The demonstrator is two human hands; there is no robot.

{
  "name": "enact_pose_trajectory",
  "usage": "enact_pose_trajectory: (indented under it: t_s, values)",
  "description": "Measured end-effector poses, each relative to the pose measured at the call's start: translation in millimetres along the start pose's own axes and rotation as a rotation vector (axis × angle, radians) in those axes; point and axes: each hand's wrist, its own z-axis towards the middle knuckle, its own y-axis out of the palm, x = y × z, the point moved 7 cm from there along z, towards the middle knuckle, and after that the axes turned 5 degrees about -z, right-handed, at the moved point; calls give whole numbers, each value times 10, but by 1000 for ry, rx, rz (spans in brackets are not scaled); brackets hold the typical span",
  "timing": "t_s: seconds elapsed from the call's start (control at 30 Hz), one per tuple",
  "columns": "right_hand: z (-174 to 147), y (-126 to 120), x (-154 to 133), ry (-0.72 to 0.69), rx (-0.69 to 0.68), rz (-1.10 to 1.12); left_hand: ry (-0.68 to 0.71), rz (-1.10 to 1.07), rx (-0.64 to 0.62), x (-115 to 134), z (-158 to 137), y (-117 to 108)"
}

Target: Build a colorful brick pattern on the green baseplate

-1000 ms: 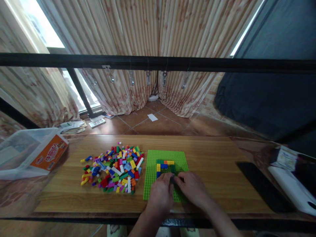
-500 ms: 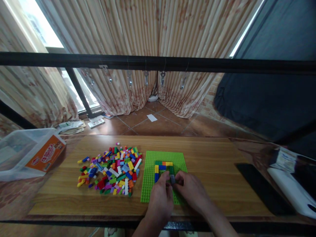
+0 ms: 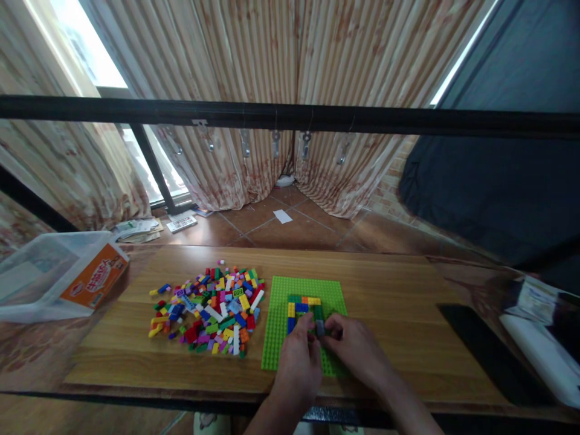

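A light green baseplate [image 3: 281,290] lies on the wooden table, bearing a low frame of toy bricks [image 3: 304,300] in green, orange, yellow and blue. My left hand [image 3: 299,359] is over the frame's near left part, fingers bent and drawn together; what is between them is hidden. On the frame's right side sits a grey brick [image 3: 319,328]. Thumb and forefinger of my right hand [image 3: 357,347] are pinched against this brick from the right. My fingers cover the near part of the frame.
Loose bricks of many colours [image 3: 212,311] are heaped left of the baseplate. At the far left stands a clear plastic box [image 3: 49,275] with an orange label. A black flat object [image 3: 492,350] lies at the right edge, and a black bar [image 3: 290,115] crosses beyond the table.
The view has shifted slightly, so everything on the table appears a little further right. Both hands stay at the same part of the brick frame.
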Motion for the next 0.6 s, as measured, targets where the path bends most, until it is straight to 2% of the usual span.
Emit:
enact_pose_trajectory:
  t_s: [0.17,0.6]
  values:
    - [40,-31,16,-55,6,62,-5,14,1,-14,0,-3]
    - [180,31,126,86,42,47,19,-3,11,-34,-15,39]
